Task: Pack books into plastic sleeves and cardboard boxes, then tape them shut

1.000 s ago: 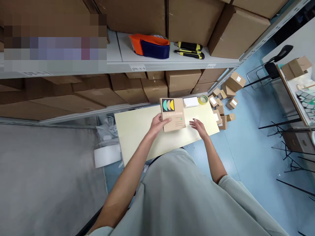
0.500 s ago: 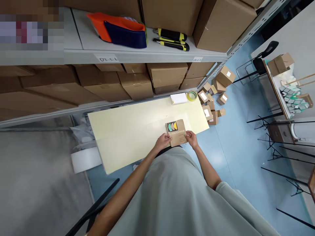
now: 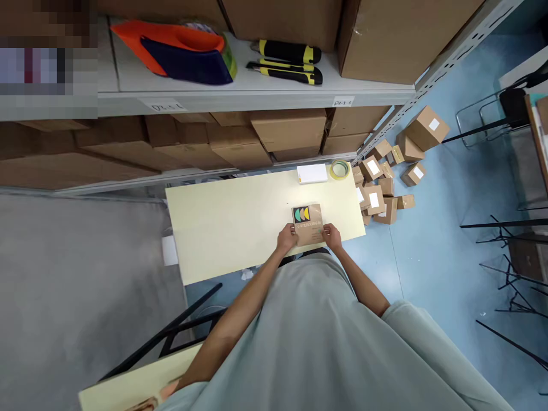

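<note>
A flat, kraft-brown book (image 3: 309,229) lies close to the table's front edge, its cover printed with green, tan and yellow half circles and pale lettering. At its lower left edge, my left hand (image 3: 287,238) is closed, the fingers gripping the side. My right hand (image 3: 333,237) pinches the opposite edge between thumb and fingers. The pale yellow table (image 3: 226,222) is beneath it. Beyond the book are a small white box (image 3: 312,173) and a roll of tape (image 3: 339,169).
A metal shelf (image 3: 257,101) runs along the table's far side, holding cardboard boxes, utility knives (image 3: 286,61) and an orange and navy object (image 3: 175,51). Small cartons (image 3: 374,198) are heaped on the blue floor at right. A black chair frame (image 3: 171,328) stands at lower left.
The book has turned squarer to me, with both hands still at its sides. The camera view has shifted, showing more of a second pale surface at lower left.
</note>
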Demonstrator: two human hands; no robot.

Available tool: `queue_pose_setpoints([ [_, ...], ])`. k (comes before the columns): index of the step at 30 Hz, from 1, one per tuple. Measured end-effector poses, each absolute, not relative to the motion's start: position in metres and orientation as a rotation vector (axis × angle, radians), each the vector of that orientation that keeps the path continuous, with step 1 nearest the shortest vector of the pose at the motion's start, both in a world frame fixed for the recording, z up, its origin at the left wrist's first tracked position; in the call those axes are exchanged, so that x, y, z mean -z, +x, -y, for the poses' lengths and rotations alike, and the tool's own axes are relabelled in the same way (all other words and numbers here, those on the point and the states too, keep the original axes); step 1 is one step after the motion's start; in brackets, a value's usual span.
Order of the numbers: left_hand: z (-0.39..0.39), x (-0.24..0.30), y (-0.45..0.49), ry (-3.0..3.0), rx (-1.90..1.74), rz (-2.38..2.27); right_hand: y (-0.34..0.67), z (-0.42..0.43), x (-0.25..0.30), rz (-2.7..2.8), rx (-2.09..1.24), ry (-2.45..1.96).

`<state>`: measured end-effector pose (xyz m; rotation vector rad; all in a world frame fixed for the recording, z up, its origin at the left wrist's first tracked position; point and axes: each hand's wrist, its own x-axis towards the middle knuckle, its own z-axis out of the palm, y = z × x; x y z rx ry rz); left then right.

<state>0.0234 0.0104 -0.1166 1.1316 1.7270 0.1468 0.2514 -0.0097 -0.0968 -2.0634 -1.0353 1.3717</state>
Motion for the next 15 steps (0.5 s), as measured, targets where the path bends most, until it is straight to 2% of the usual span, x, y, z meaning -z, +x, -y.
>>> queue_pose_setpoints([
  [6, -0.005, 0.125, 0.032, 1.146, -0.128, -1.847, 0.270, 0.001, 0.095, 1.277, -1.398, -2.163],
  [15, -0.002, 0.129, 0.038, 1.155, -0.125, -1.910, 0.278, -0.025, 0.096, 1.536, -1.232, -2.396],
])
